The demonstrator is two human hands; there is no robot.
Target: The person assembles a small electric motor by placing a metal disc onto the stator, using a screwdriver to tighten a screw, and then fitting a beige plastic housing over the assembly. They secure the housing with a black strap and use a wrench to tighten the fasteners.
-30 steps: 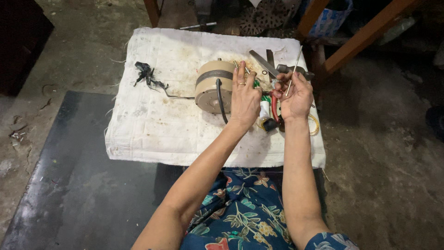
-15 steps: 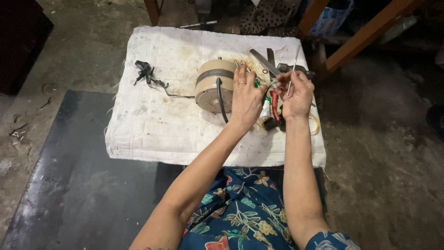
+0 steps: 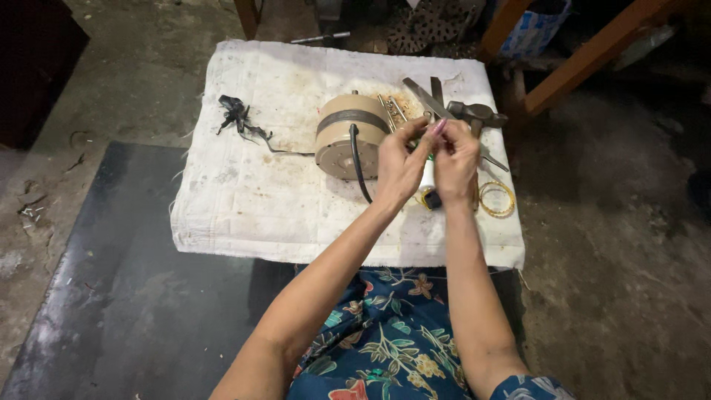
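Item: fine winding work at a small cloth-covered surface [image 3: 244, 215], seen from the head view. Left hand [image 3: 400, 164] and right hand [image 3: 455, 159] meet above the right half of the cloth, fingertips pinched together on something thin, apparently a wire or strand, too fine to make out; each grip is closed to a fingertip pinch, the other fingers loosely curled. Motor stator [image 3: 346, 135], a tan round body with a dark band, lies just left of the left hand, its black lead [image 3: 358, 167] trailing toward the wrist. A white tube-like piece with a dark end [image 3: 427, 181] lies under the hands. Behind the hands: scissors [image 3: 426, 98] and a hammer head [image 3: 478, 112]. Yellow rings [image 3: 496, 198] lie near the right wrist; a black tangled scrap [image 3: 237, 118] lies well apart to the left. Risks, as judged: the strand could slip or snap if pulled against the stator; a forearm could snag the black lead and drag the stator; the scissor blades lie close to the knuckles.
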